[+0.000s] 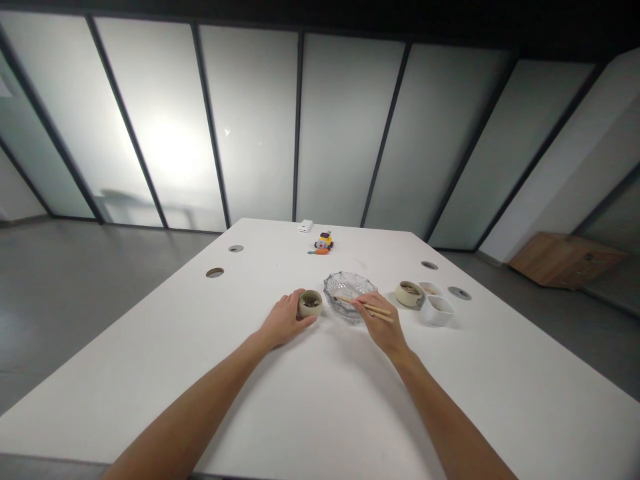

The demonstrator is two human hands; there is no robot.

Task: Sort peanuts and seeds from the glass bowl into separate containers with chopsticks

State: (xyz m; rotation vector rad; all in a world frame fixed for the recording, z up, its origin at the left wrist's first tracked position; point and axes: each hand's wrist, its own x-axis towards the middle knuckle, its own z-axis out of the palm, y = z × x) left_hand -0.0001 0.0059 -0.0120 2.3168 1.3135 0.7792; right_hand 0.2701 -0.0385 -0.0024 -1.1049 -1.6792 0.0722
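Observation:
Wrapped around the left side of a small beige cup (311,305) is my left hand (287,319); dark bits too small to name lie inside the cup. My right hand (383,323) grips a pair of wooden chopsticks (379,310), their tips pointing left over a clear glass bowl (345,285) with a scalloped rim. A small dark piece shows at the chopstick tips, though I cannot tell what it is. The cup stands on the table just left of the glass bowl, and my right hand covers part of the bowl's right side.
Right of my right hand stand another beige cup (409,294) with bits inside and two white square dishes (437,311). Farther back on the white table (240,387) are a yellow toy vehicle (325,241), an orange carrot-shaped item (321,252) and a white box (305,226).

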